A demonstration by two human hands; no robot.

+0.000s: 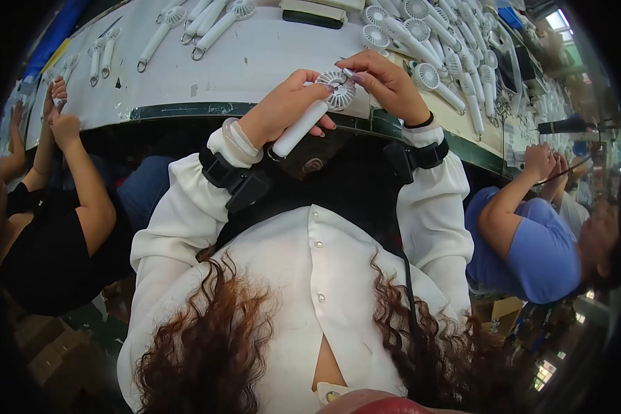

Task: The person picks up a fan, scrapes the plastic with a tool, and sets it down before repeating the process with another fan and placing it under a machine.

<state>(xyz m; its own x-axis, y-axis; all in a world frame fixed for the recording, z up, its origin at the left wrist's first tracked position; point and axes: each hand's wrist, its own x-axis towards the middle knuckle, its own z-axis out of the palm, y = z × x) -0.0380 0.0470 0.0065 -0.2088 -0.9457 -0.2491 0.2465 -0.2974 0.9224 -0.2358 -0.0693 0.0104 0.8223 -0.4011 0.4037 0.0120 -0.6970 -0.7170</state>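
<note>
White handheld fan [317, 110] gripped by left hand [279, 110] around handle; right hand [386, 83] fingers pinch fan head.

Bright, sharp centre; dark fisheye rim.

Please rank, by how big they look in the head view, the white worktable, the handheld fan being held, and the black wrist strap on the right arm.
1. White worktable, by far the largest.
2. Handheld fan, held by the left hand and touched by the right hand.
3. Black wrist strap, though nearness makes this close.
</note>
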